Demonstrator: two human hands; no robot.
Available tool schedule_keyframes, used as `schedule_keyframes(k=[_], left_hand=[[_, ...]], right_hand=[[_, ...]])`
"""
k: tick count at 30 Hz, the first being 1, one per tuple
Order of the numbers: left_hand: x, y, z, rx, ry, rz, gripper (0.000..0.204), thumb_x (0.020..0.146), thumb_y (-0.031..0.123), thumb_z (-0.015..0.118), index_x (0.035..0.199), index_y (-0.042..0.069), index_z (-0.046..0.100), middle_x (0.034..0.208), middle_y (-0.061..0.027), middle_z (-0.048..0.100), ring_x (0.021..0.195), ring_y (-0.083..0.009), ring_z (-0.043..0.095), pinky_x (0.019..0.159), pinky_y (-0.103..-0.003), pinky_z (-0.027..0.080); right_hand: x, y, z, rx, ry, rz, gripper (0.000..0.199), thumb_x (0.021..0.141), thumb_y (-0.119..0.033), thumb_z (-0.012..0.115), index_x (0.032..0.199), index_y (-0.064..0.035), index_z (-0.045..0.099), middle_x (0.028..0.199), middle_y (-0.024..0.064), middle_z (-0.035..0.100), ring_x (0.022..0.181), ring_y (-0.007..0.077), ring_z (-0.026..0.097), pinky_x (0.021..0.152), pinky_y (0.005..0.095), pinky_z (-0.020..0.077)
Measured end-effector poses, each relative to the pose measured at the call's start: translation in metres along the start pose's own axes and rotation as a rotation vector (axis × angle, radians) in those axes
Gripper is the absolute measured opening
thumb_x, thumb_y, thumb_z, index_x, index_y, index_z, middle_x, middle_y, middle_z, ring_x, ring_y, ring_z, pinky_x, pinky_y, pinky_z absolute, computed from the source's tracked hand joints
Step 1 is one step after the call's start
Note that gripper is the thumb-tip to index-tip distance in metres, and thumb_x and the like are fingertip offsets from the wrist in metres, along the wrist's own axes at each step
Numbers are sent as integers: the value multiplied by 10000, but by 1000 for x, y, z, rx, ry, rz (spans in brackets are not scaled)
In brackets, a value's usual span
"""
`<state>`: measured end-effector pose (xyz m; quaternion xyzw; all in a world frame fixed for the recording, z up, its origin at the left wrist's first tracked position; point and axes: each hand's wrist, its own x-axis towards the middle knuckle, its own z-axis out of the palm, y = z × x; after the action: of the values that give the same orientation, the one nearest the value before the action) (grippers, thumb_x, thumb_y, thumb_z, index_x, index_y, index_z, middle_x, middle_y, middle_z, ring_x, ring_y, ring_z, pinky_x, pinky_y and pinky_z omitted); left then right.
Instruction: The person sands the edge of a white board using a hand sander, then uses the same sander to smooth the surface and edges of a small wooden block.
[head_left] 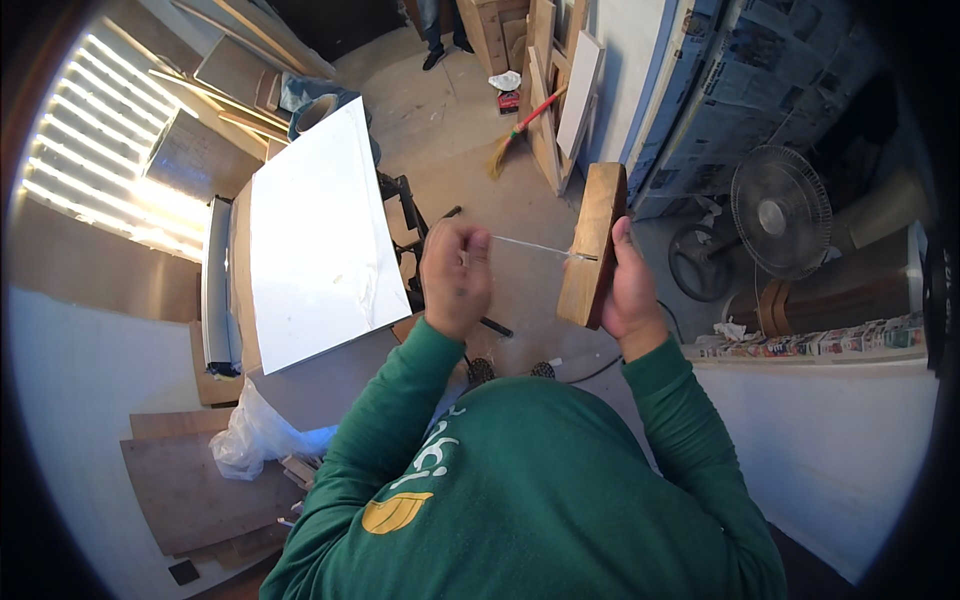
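in the head view, the left hand (pixel 458 275) is closed in a pinch on a pale string (pixel 525 243) that runs to a wooden block (pixel 597 235). the right hand (pixel 635 290) grips the block's right side, out in front of the person. the step looks like pulling the string taut; the next move likely calls for a steady block and even tension.

- Block (pixel 596 218): wood, grain visible, smooth face with low sheen.
- String (pixel 530 245): thin white fibre, finish too fine to tell.
- Panel (pixel 320 230): smooth white sheet, slight gloss, faint smudges.
- Bag (pixel 252 435): translucent plastic film, crinkled, glossy.
- Shirt (pixel 560 490): green cloth, matt.
- Partition (pixel 740 90): faced with printed newspaper, matt.
- Broom head (pixel 499 158): straw-like bristles, rough.
- Fan guard (pixel 790 208): thin wire, apparently metal.
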<state>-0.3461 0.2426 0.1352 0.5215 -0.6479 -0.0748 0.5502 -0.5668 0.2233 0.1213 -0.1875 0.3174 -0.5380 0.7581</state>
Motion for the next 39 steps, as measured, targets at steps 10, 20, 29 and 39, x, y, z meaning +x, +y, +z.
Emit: schedule_keyframes(k=[10, 20, 29, 39], left_hand=[[17, -20, -27, 142, -206, -71, 325, 853, 61, 757, 1154, 27, 640, 1051, -104, 637, 906, -245, 639, 809, -361, 537], [-37, 32, 39, -594, -557, -602, 514, 1055, 359, 600, 1393, -18, 515, 1124, -147, 673, 945, -200, 672, 847, -327, 526], [-42, 14, 17, -1024, -634, -685, 571, 1114, 461, 400, 1486, 31, 454, 1318, -72, 617, 1094, -143, 606, 958, -309, 489], [-45, 2, 20, -867, -515, -415, 796, 1103, 354, 484, 1645, 15, 10, 1647, -135, 328, 1502, -215, 316, 1222, -341, 240]], right_hand=[[2, -8, -24, 31, -17, 34, 600, 1019, -578, 553, 1255, -27, 576, 999, 109, 648, 884, 236, 652, 822, 384, 543], [-10, 9, 27, -515, -27, -206, 427, 1080, -364, 563, 1259, 18, 636, 1094, 36, 635, 959, 115, 583, 850, 256, 494], [-28, 2, 31, -788, -7, -533, 375, 1013, -187, 649, 1303, 46, 606, 1076, 107, 659, 932, 174, 651, 793, 321, 548], [-35, 13, 42, -1175, 11, -670, 211, 919, -126, 731, 1058, 27, 690, 887, 142, 674, 776, 284, 669, 706, 378, 537]])
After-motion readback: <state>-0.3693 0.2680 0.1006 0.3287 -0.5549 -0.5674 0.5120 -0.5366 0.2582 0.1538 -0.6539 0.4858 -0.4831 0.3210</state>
